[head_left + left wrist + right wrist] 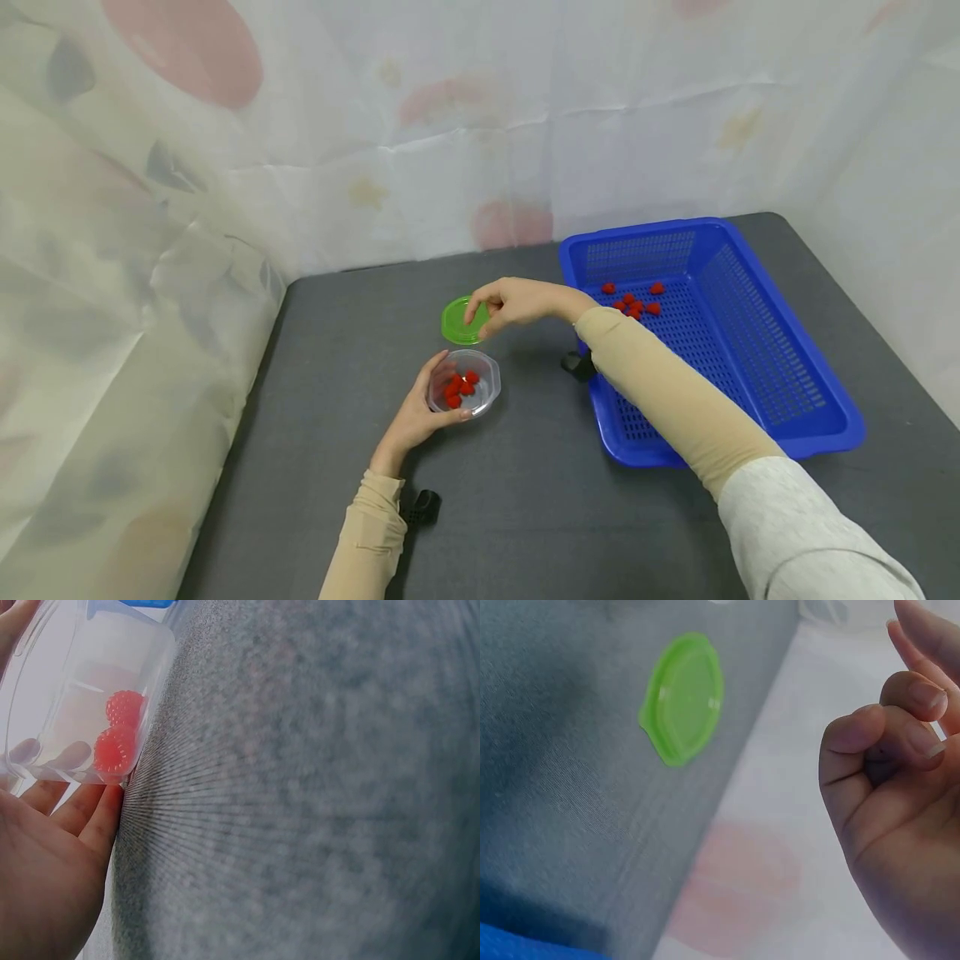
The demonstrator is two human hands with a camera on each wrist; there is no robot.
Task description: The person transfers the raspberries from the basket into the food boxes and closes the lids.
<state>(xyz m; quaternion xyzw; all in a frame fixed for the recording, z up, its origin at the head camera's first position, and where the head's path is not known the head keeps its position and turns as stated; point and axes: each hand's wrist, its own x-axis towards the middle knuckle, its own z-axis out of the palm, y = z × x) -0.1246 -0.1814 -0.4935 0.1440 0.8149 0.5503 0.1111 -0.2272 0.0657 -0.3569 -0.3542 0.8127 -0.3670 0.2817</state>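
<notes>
A clear plastic container (486,385) stands on the grey table with several red raspberries (467,388) in it. My left hand (414,423) grips its near left side, thumb along the front and fingers round the back. In the left wrist view, two raspberries (116,748) show through the container wall (79,690), low against its base. Above the table, beyond the container, my right hand (517,302) hangs with nothing in its loosely bent fingers. It overlaps the green lid (454,322) in the head view. In the right wrist view, that lid (686,697) lies flat, apart from the hand (907,795).
To the right sits a large blue plastic basket (780,333), and several more raspberries (633,307) lie in its far left part. My right forearm (667,383) crosses over the basket's near left side. A patterned sheet (450,150) hangs behind the table's back edge.
</notes>
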